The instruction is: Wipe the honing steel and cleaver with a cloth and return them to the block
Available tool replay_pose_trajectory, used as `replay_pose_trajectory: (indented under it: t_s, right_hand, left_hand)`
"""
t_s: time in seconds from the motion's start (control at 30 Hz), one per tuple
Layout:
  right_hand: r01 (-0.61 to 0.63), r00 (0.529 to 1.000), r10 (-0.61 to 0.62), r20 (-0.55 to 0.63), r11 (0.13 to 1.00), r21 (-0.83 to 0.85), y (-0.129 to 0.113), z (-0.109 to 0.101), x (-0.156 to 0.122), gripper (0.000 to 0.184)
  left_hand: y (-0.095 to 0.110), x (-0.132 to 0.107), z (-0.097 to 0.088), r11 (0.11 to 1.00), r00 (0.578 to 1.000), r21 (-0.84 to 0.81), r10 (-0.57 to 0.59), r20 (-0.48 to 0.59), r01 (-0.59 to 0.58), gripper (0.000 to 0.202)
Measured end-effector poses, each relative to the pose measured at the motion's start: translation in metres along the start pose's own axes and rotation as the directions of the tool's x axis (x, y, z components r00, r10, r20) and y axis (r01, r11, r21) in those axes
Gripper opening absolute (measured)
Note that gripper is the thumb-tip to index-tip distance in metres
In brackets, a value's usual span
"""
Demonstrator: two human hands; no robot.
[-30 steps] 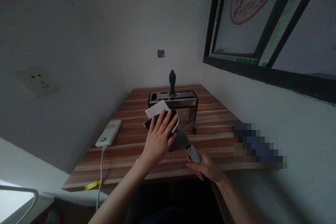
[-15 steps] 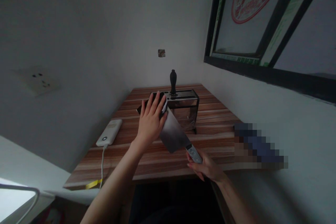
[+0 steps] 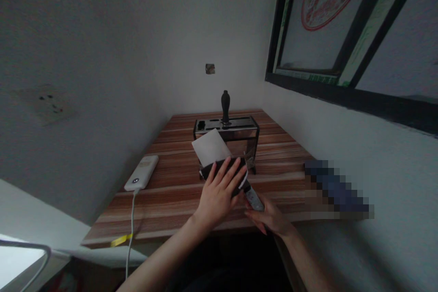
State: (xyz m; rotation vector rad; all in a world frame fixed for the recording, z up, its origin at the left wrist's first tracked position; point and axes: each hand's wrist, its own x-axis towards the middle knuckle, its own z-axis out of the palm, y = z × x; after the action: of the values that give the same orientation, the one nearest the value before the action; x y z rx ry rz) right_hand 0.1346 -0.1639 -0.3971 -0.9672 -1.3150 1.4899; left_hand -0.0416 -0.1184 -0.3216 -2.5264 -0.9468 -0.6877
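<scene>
My right hand (image 3: 272, 219) is wrapped round the grey handle of a cleaver (image 3: 211, 147). The cleaver's broad blade points away to the upper left above the table. Across the blade, near the handle, my left hand (image 3: 217, 198) presses a black cloth (image 3: 206, 172) with a white edge. Its fingers lie stretched over the cloth, which hides the rear part of the blade. Just behind the blade stands a knife block (image 3: 241, 123) with a metal slotted top and clear sides. One black-handled tool (image 3: 225, 106) sticks up from it.
A white power bank (image 3: 142, 173) with a plugged-in cable (image 3: 132, 219) lies on the left of the striped wooden table (image 3: 178, 219). A blurred dark object (image 3: 338, 189) is at the right edge. Walls close in the table, with a dark-framed window (image 3: 308, 80) on the right.
My left hand has moved the cloth down the blade, rightwards and towards the handle, baring the blade's far end. My right hand and the cleaver have hardly moved.
</scene>
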Motion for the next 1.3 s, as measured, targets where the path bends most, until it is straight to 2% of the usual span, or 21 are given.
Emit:
replay_pose_trajectory:
  t_s: [0.17, 0.4, 0.77, 1.0, 1.3]
  right_hand:
    - [0.034, 0.999, -0.033, 0.011, 0.997, -0.064, -0.001, 0.0, 0.001, 0.029]
    - [0.023, 1.0, -0.023, -0.011, 0.999, -0.029, 0.001, 0.0, 0.002, 0.029]
    - [0.032, 0.999, -0.032, -0.013, 0.999, -0.003, -0.003, 0.001, 0.001, 0.034]
    - [-0.004, 1.0, 0.004, -0.004, 1.0, -0.015, -0.005, 0.002, 0.0, 0.03]
    - [-0.007, 0.999, 0.008, 0.032, 1.0, -0.02, -0.009, 0.002, -0.001, 0.03]
  left_hand:
    - [0.013, -0.013, 0.006, 0.994, 0.995, -0.048, 0.095, 0.025, -0.094, 0.055]
    - [0.009, -0.012, 0.006, 0.99, 0.991, -0.055, 0.135, 0.017, -0.134, 0.053]
    - [0.0, -0.004, 0.005, 0.996, 0.996, -0.041, 0.081, 0.023, -0.08, 0.055]
    - [-0.013, 0.004, -0.004, 1.0, 1.0, -0.015, 0.008, 0.003, -0.008, 0.055]
    - [-0.043, 0.027, -0.016, 0.995, 0.993, -0.008, -0.1, -0.064, 0.1, 0.053]
